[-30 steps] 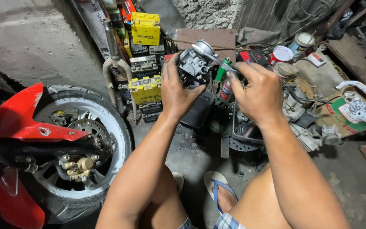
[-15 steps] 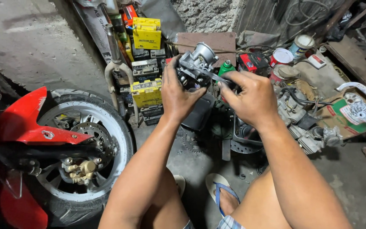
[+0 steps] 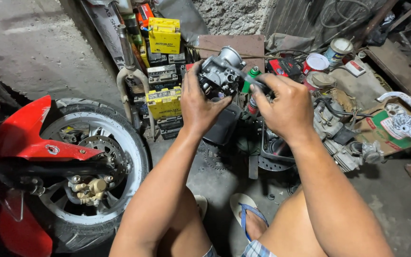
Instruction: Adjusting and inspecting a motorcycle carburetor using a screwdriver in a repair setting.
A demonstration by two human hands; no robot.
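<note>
Hands met at chest height over the cluttered concrete floor, both busy with a small metal carburetor held up in the air, well above the parts below. The left hand was wrapped around the carburetor's near side, fingers curled behind the body and thumb laid across its front, gripping it firmly. The right hand was closed around a dark tool handle, whose tip, likely a screwdriver's, pointed into the side of the carburetor; the contact itself was hidden behind the fingers. A green-capped spray can stood just behind that hand. To the left stood a motorcycle front wheel with its brake disc and a red fender, and beyond it a stack of yellow and black batteries against the wall. An engine block and two tins lay to the right, with a blue sandal between the knees. Judging by the grip, the step in hand was working a screw on the carburetor's side; the next turn would call for a steady left-hand hold and the tip kept seated square in its slot.
</note>
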